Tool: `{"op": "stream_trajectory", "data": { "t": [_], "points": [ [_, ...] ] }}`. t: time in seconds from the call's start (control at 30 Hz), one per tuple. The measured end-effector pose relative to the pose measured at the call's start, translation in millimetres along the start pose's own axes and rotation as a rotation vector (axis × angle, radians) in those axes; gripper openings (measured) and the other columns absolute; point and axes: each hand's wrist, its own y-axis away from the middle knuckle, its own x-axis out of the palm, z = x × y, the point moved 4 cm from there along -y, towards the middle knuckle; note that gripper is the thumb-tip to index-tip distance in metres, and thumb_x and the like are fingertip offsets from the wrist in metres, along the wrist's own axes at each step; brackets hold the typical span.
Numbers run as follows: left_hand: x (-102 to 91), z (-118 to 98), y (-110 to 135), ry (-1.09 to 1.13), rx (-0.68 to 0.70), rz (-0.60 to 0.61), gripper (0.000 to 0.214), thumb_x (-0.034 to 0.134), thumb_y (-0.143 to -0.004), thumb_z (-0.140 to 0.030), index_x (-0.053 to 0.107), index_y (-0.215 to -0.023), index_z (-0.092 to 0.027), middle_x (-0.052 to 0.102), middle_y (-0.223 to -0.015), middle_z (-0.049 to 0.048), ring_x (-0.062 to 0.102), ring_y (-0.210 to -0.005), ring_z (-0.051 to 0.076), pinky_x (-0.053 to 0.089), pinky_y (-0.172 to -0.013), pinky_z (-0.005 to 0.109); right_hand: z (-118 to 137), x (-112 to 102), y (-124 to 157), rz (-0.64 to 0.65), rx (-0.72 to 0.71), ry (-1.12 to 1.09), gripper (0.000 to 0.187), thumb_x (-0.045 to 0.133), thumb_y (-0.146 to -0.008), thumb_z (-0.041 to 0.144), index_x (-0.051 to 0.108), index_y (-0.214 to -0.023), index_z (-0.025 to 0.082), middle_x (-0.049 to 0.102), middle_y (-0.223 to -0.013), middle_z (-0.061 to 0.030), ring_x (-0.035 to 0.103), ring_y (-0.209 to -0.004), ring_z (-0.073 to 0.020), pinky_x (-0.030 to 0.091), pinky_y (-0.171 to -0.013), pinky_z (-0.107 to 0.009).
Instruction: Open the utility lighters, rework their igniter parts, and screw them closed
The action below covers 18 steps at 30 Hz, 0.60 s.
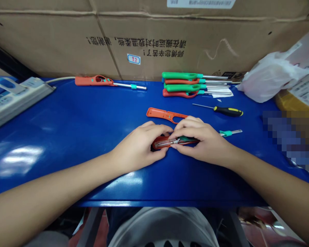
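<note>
Gripping an opened red utility lighter (162, 141) at mid-frame, the left hand (140, 145) and right hand (202, 140) curl closed around it beside a loose orange casing half (166, 115); a slackened grip could let its inner parts spill out.

This is a factory assembly station or small workshop bench, not a home. A blue-topped workbench (54, 118) runs across the view, backed at 12 o'clock by a large cardboard shipping carton (149, 41) with printed Chinese text and a numbered label. Long-nosed utility lighters (197, 84) in green and orange lie in a batch at 1 o'clock, and a loose orange lighter shell (167, 115) sits near the centre. A yellow-handled screwdriver (228, 111) lies at 2 o'clock, beside a white plastic bag (270, 77), with a power strip (18, 99) at 10 o'clock
</note>
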Motion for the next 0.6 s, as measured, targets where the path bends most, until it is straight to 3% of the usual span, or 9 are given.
{"op": "stream_trajectory", "data": {
  "t": [0.23, 0.37, 0.47, 0.6],
  "points": [
    [-2.0, -5, -2, 0.003, -0.028, -0.003, 0.032, 0.067, -0.091, -0.019, 0.062, -0.122, -0.016, 0.074, -0.117, 0.0053, 0.066, -0.103, 0.021, 0.054, -0.093, 0.036, 2, -6, 4, 0.073, -0.006, 0.144, 0.027, 0.075, -0.09, 0.03, 0.074, -0.117, 0.027, 0.066, -0.113, -0.0066, 0.059, -0.109, -0.0249, 0.04, -0.098, -0.045],
    [-2.4, -1, -1, 0.034, -0.052, -0.044, 0.026, 0.054, -0.099, -0.016, 0.063, -0.123, -0.018, 0.075, -0.118, 0.0052, 0.068, -0.105, 0.02, 0.055, -0.094, 0.036, 1, -14, 2, 0.031, 0.032, 0.143, 0.011, 0.068, -0.094, 0.024, 0.073, -0.103, 0.026, 0.066, -0.106, -0.0046, 0.06, -0.103, -0.0226, 0.041, -0.096, -0.043],
    [-1.8, 4, -1, 0.039, -0.072, -0.049, 0.026, 0.056, -0.097, -0.015, 0.064, -0.122, -0.018, 0.075, -0.118, 0.0059, 0.069, -0.107, 0.02, 0.056, -0.094, 0.036, -2, -15, 1, -0.001, 0.088, 0.13, 0.004, 0.068, -0.095, 0.024, 0.071, -0.096, 0.025, 0.067, -0.099, -0.0032, 0.06, -0.098, -0.0217, 0.041, -0.094, -0.042],
    [-1.2, 5, -1, 0.039, -0.084, -0.029, 0.027, 0.058, -0.097, -0.016, 0.064, -0.122, -0.019, 0.075, -0.117, 0.0052, 0.069, -0.102, 0.019, 0.056, -0.09, 0.035, -6, -9, 1, 0.05, 0.15, 0.129, 0.003, 0.07, -0.094, 0.029, 0.07, -0.096, 0.026, 0.068, -0.101, -0.0029, 0.06, -0.099, -0.0223, 0.039, -0.094, -0.042]
  ]
}}
